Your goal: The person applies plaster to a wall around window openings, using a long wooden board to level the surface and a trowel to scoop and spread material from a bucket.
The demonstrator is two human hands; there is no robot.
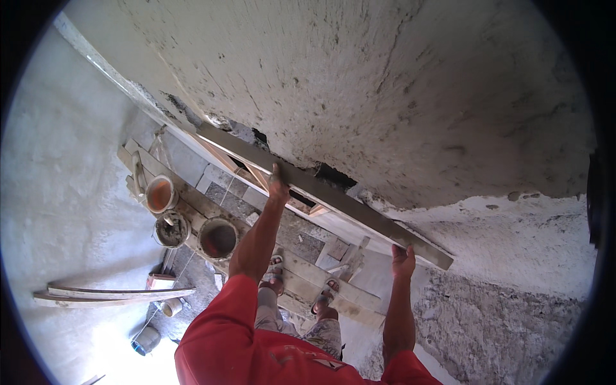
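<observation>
A long, straight, grey-coated straightedge board [350,208] slants across the middle of the view, against the lower edge of the grey plastered wall [359,96]. My left hand [278,186] grips its near edge around the middle. Toward the lower right end, my right hand [403,260] holds the same edge. Both arms are stretched out, and the fingers on the board's far side are partly hidden. Along the board, ragged dark gaps [337,176] break the plaster. Light wooden framing [256,174] shows just below the board.
I stand in sandals on scaffold planks [346,307]. On planks at the left are an orange-stained bucket [154,206], a mortar bucket [160,240] and a larger bucket [204,247]. Lower down lie long boards [115,295] and a drum-like container [147,339]. A rough wall [487,321] stands right.
</observation>
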